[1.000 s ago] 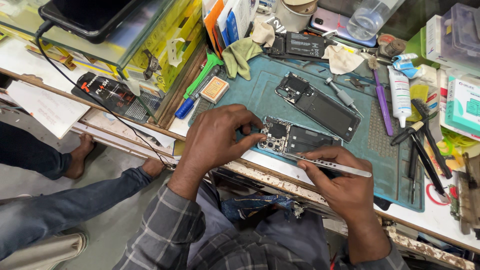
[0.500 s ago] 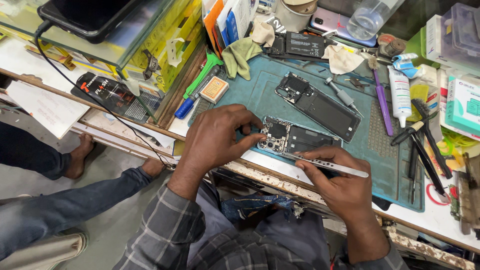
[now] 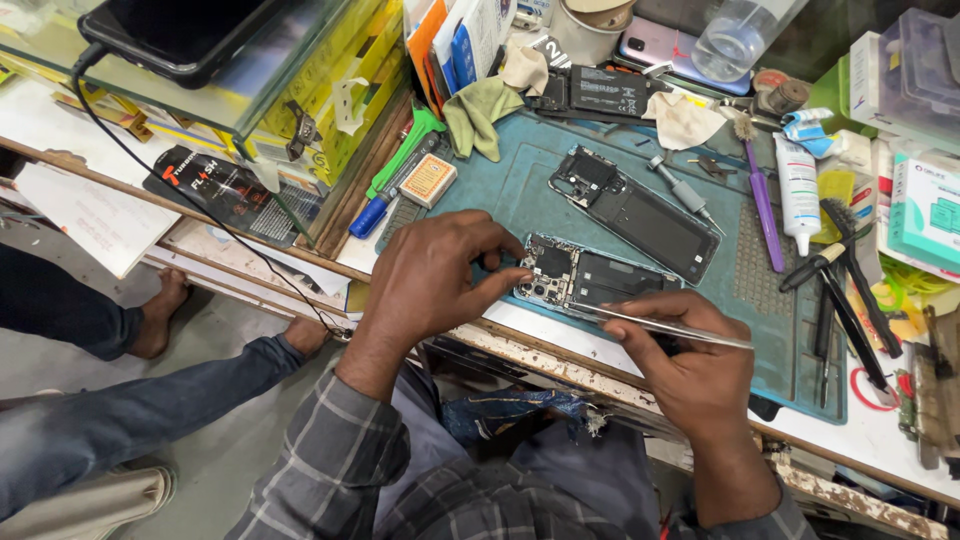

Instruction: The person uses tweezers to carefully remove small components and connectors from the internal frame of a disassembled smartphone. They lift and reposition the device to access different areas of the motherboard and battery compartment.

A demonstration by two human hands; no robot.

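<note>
Cluttered tabletop point(image 3: 880, 440): the left hand point(image 3: 435, 280) pinches the opened black phone body point(image 3: 580, 280) by its edge; the right hand point(image 3: 690, 365) grips thin metal tweezers point(image 3: 670, 327). The exposed boards look fragile.

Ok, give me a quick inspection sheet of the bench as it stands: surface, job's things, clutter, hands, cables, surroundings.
Surface: teal work mat on a white bench with a worn front edge.
Job's things: opened phone lying flat at the mat's near edge; metal tweezers; second opened phone lying behind it.
Clutter: purple brush, white tube, black tools, green cloth, small screwdriver.
Hands: left hand pinches the opened phone's camera end; right hand holds the tweezers, tips at the phone's near edge.
Cables: black cable running from a tablet on the glass shelf down past the bench edge.
Surroundings: another person's legs and bare feet on the floor at left.
</note>
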